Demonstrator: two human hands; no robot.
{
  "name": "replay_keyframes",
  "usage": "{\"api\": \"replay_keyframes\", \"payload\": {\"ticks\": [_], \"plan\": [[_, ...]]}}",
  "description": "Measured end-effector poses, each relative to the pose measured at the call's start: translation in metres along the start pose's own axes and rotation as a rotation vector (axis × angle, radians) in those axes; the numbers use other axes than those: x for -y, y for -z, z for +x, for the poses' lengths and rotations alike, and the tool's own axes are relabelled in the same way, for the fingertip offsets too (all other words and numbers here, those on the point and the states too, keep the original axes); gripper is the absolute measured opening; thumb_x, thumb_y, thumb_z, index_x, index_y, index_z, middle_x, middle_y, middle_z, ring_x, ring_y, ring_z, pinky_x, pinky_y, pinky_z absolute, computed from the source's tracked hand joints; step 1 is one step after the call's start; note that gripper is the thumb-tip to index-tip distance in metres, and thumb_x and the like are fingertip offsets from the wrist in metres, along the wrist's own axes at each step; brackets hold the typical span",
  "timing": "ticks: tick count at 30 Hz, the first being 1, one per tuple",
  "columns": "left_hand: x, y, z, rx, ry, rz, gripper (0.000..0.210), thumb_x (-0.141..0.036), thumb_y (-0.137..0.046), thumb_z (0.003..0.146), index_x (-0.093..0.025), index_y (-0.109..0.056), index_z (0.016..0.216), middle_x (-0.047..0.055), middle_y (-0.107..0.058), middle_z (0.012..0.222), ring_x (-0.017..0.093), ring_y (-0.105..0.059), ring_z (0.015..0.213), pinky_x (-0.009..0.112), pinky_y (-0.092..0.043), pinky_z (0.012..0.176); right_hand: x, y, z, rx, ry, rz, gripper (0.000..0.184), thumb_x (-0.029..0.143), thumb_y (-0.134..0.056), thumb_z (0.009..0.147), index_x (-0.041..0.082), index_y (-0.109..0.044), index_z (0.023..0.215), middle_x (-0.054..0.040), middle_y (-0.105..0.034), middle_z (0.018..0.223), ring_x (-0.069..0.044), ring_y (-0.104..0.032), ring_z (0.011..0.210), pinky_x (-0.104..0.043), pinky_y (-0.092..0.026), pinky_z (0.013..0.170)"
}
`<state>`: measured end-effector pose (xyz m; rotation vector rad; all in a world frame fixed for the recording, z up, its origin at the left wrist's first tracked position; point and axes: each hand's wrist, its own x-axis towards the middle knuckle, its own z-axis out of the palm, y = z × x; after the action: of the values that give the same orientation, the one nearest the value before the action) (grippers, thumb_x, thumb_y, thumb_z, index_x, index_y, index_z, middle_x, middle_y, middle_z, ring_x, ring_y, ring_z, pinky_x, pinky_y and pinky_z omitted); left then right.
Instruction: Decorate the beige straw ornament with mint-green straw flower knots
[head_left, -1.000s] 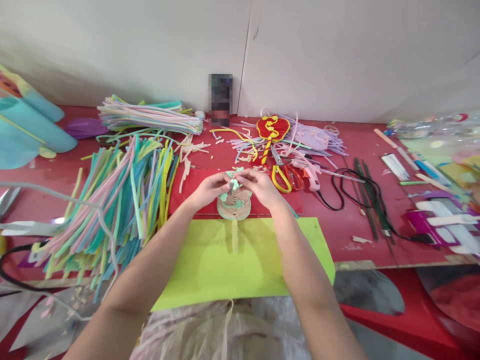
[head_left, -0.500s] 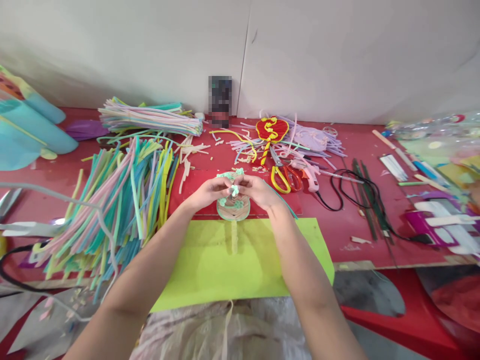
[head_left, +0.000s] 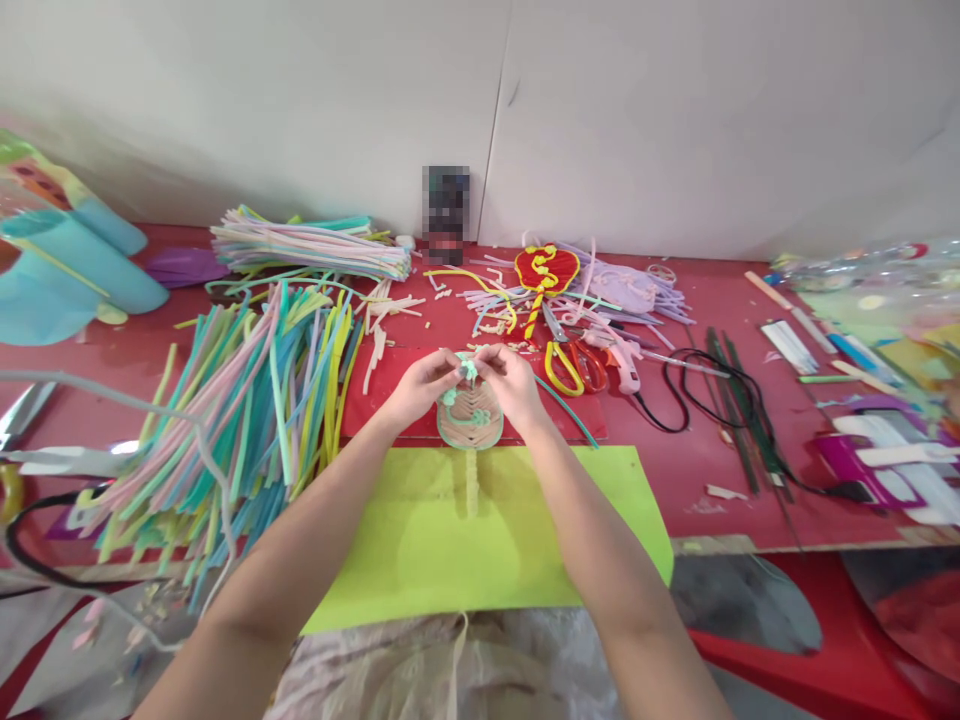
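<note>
Between my two hands is a small mint-green pipe cleaner flower [head_left: 469, 369], pinched by the fingers of both. My left hand [head_left: 424, 388] comes in from the left, thumb and fingertips closed on it. From the other side my right hand [head_left: 511, 385] meets it with a similar pinch. Just beneath lies a woven fan [head_left: 471, 432] with a mint-green edge and green curls and flowers on its face; my hands hide its upper part. Its pale yellow handle [head_left: 471, 485] points toward me over a lime-green sheet [head_left: 420, 560].
Left lies a big pile of pastel pipe cleaners [head_left: 247, 400], with a bundle [head_left: 315, 245] behind. Right of my hands are yellow- and red-handled scissors [head_left: 564, 368], a pink glue gun [head_left: 621, 362] with black cord, and a red-and-yellow fan [head_left: 546, 270]. A purple device [head_left: 862, 470] sits far right.
The view has shifted slightly, so the table sits a little lower. My hands have moved a bit off the fan's lower face, showing more of its green curls; the pinch on the flower continues.
</note>
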<state>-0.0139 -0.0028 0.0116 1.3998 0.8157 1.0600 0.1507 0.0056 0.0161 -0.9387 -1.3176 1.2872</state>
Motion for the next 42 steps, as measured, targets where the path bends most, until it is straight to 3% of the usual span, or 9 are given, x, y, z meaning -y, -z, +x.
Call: {"api": "replay_keyframes", "payload": {"ticks": [7,19,26,42], "plan": [[-0.005,-0.001,0.001,-0.077,-0.018,0.113,0.023,-0.039,-0.056,0.082,-0.017,-0.052,0.079,0.001,-0.063,0.074,0.012,-0.06,0.072,0.025,-0.046,0.071,-0.003,-0.016,-0.006,-0.213,0.082,-0.085,0.022,0.039,-0.062,0.077,0.02,-0.054,0.081,0.0,-0.061,0.074,-0.013,-0.058,0.067,-0.026,-0.048,0.067],[-0.005,-0.004,0.001,-0.125,-0.114,0.387,0.023,-0.038,-0.049,0.086,-0.017,-0.058,0.086,0.002,-0.062,0.081,0.014,-0.058,0.078,0.025,-0.045,0.076,-0.003,-0.024,-0.009,-0.275,0.12,-0.118,0.018,0.036,-0.058,0.079,0.019,-0.054,0.083,-0.0008,-0.062,0.076,-0.013,-0.059,0.068,-0.027,-0.049,0.067],[-0.001,-0.008,-0.001,-0.224,-0.155,0.445,0.021,-0.033,-0.047,0.086,-0.017,-0.06,0.089,0.003,-0.063,0.084,0.014,-0.059,0.078,0.025,-0.045,0.073,-0.003,-0.034,-0.013,-0.38,0.14,-0.152,0.022,0.041,-0.056,0.081,0.019,-0.053,0.086,-0.0026,-0.062,0.081,-0.013,-0.06,0.072,-0.028,-0.049,0.07],[-0.006,-0.011,-0.002,-0.281,-0.156,0.498,0.019,-0.031,-0.046,0.087,-0.016,-0.059,0.088,0.003,-0.064,0.082,0.014,-0.057,0.075,0.024,-0.043,0.071,-0.001,-0.04,-0.016,-0.431,0.162,-0.166,0.023,0.041,-0.056,0.081,0.019,-0.054,0.087,-0.0028,-0.061,0.083,-0.013,-0.059,0.073,-0.027,-0.048,0.074]]}}
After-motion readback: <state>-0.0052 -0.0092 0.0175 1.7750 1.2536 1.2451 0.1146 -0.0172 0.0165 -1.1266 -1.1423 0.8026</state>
